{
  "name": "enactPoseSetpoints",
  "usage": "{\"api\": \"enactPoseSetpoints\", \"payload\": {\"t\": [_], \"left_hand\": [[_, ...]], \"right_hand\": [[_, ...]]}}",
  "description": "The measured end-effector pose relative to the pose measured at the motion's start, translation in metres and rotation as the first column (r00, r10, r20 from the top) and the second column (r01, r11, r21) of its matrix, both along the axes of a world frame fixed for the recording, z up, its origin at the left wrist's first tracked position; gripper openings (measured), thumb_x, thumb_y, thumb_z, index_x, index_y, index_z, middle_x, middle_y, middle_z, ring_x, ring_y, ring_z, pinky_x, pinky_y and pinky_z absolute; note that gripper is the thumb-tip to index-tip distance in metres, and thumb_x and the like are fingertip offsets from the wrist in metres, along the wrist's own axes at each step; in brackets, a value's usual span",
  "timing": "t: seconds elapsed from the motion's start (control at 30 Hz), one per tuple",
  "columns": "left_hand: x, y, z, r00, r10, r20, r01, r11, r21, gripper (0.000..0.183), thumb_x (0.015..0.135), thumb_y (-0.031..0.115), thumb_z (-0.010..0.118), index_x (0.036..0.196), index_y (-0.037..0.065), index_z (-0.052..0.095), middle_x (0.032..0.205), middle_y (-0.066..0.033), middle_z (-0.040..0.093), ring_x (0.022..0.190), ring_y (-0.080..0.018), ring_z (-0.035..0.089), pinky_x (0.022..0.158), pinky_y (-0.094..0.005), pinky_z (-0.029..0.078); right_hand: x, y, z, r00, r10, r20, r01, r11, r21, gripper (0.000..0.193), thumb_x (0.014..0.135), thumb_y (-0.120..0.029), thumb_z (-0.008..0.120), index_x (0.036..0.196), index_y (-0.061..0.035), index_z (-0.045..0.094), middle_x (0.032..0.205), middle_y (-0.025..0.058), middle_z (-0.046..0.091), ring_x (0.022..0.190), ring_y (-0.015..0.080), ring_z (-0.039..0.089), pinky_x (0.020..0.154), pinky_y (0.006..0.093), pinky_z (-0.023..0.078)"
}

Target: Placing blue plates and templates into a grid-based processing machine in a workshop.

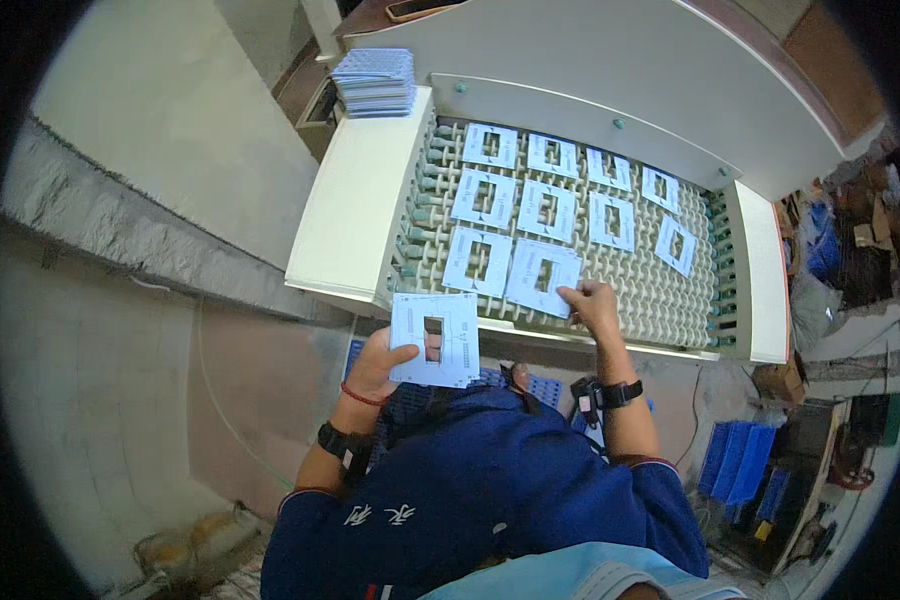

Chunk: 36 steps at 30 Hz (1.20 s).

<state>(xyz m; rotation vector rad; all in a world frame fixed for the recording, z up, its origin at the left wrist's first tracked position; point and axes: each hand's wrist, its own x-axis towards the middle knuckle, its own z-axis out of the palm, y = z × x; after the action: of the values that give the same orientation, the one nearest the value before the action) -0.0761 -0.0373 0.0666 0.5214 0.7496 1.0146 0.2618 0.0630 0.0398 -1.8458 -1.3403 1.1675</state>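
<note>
My left hand (373,368) grips a small stack of white square circuit boards (460,345), thumb on top. Each board has a rectangular window in its middle, and fingers show through the window of the top one. Out to the right, my right hand (594,304) pinches the near right corner of a single white board (525,283), which lies on the roller conveyor (660,310). Several similar boards, such as one white board (457,268) to its left, lie spaced in rows on the rollers. The farthest right board (676,246) sits askew.
A tall stack of pale blue boards (375,88) stands on the conveyor's white left side panel (355,200). Behind the rollers rises a grey cover (610,60) with a phone-like object (420,9) on top. Blue racks (735,460) stand at lower right.
</note>
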Motion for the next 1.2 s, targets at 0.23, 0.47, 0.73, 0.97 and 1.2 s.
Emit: {"api": "enactPoseSetpoints", "payload": {"t": [0.23, 0.47, 0.73, 0.97, 1.2], "left_hand": [[0.01, 0.012, -0.003, 0.998, -0.044, 0.04, 0.044, 0.999, 0.008, 0.049, 0.072, 0.018, 0.072, 0.109, -0.007, 0.05, 0.102, -0.0183, 0.06, 0.085, -0.0241, 0.062, 0.077, -0.0353, 0.052], [0.024, 0.017, 0.001, 0.982, -0.11, 0.156, 0.095, 0.991, 0.098, 0.062, 0.073, 0.017, 0.071, 0.119, -0.012, 0.04, 0.104, -0.0236, 0.058, 0.09, -0.0277, 0.06, 0.077, -0.0386, 0.051], [0.047, 0.023, 0.015, 0.984, -0.119, 0.136, 0.105, 0.988, 0.11, 0.054, 0.077, 0.012, 0.066, 0.119, -0.01, 0.04, 0.11, -0.0222, 0.055, 0.094, -0.0279, 0.059, 0.078, -0.0389, 0.05], [0.059, 0.028, -0.007, 0.991, -0.133, -0.019, 0.134, 0.987, 0.089, 0.046, 0.079, 0.006, 0.061, 0.119, -0.009, 0.043, 0.111, -0.0171, 0.056, 0.1, -0.0242, 0.057, 0.086, -0.0344, 0.046], [0.072, 0.032, -0.009, 0.979, -0.086, -0.187, 0.12, 0.977, 0.177, 0.044, 0.08, 0.009, 0.061, 0.117, -0.008, 0.045, 0.109, -0.0151, 0.057, 0.096, -0.0212, 0.058, 0.082, -0.0319, 0.048]], "right_hand": [[0.088, -0.004, 0.015, 0.975, -0.195, 0.106, 0.186, 0.978, 0.092, 0.028, 0.072, -0.019, 0.072, 0.06, 0.0027, 0.06, 0.047, 0.007, 0.053, 0.039, 0.013, 0.051, 0.038, 0.0277, 0.039], [0.202, -0.01, 0.012, 0.923, -0.34, 0.183, 0.322, 0.939, 0.12, 0.028, 0.077, -0.021, 0.065, 0.067, 0.005, 0.064, 0.049, 0.0052, 0.053, 0.041, 0.0117, 0.049, 0.04, 0.028, 0.038], [0.235, -0.021, 0.004, 0.73, -0.357, 0.583, 0.221, 0.93, 0.293, 0.032, 0.073, -0.026, 0.069, 0.09, 0.0005, 0.067, 0.075, 0.0107, 0.065, 0.067, 0.0197, 0.062, 0.061, 0.031, 0.048], [0.026, -0.044, 0.039, 0.888, 0.258, -0.382, -0.273, 0.962, 0.014, 0.03, 0.078, -0.024, 0.066, 0.096, 0.0003, 0.065, 0.075, 0.0061, 0.064, 0.06, 0.012, 0.06, 0.054, 0.0244, 0.049], [-0.025, -0.052, 0.022, 0.82, 0.229, -0.525, -0.337, 0.934, -0.119, 0.024, 0.079, -0.021, 0.067, 0.069, 0.0006, 0.06, 0.059, 0.001, 0.055, 0.05, 0.0082, 0.055, 0.044, 0.0192, 0.042]]}}
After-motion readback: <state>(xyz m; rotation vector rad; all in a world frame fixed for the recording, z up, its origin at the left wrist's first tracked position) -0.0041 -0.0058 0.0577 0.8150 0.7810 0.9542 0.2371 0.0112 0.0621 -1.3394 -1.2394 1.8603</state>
